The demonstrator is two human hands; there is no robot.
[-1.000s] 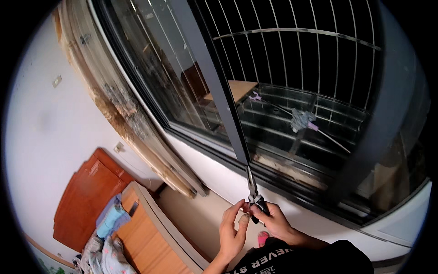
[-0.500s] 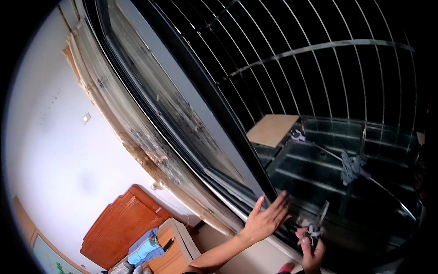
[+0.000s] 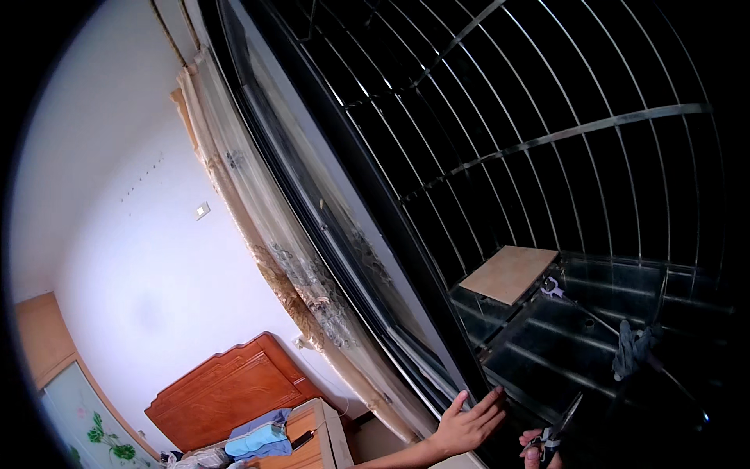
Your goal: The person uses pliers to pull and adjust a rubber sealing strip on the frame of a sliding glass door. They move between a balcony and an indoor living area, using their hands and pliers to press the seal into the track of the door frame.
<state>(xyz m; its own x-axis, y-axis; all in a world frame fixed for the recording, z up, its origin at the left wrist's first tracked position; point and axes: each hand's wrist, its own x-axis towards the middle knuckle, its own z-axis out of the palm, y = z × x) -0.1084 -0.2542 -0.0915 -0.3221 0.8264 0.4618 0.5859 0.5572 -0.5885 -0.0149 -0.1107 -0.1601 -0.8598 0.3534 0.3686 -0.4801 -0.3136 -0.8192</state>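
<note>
My left hand is at the lower edge of the dark window frame, fingers stretched and thumb raised. Its fingertips are against or just in front of the frame; I cannot tell which. To its right, my right hand is closed around what looks like a pair of scissors. Their pointed silver blades aim up and to the right, over the dark ledge outside. The handles are partly hidden by my fingers, and the lower part of the hand is cut off by the picture's edge.
Metal bars enclose the ledge. On it are a beige tile and a pole with a purple hook end and grey cloth. Left are a curtain, a wooden headboard and folded blue clothes.
The view has shifted, so the window, bars and bed sit lower and further right. Both hands now appear lower in the picture. The scissors are still in my right hand.
</note>
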